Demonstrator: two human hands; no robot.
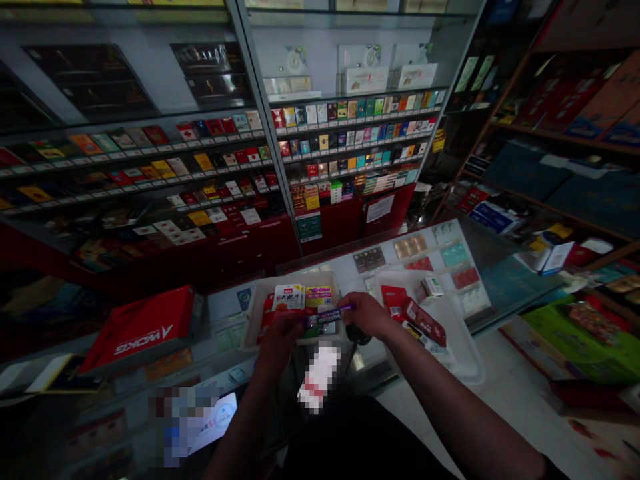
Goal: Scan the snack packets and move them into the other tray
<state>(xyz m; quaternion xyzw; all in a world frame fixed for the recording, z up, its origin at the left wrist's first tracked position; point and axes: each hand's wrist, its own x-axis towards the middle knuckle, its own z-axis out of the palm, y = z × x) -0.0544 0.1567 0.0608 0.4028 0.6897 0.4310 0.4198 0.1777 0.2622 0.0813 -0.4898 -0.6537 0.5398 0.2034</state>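
Note:
Between my two hands stretches a purple candy pack (327, 316) with white lettering, held level over the front of the left white bin. My left hand (283, 331) is closed on its left end, and my right hand (367, 313) pinches the right end. Beneath and behind it, the left bin (249, 327) holds several packets, among them a white one (289, 297) and a yellow-purple one (319, 293). To the right, a second white bin (467, 357) holds red packets (425, 321) and a small white-green box (431, 288).
Both bins stand on a glass counter (345, 262) with flat packs under its top. A red box (140, 330) lies to the left, near a lit screen (215, 421). Shelves of small packs (350, 137) rise behind. A green carton (565, 340) sits at the right.

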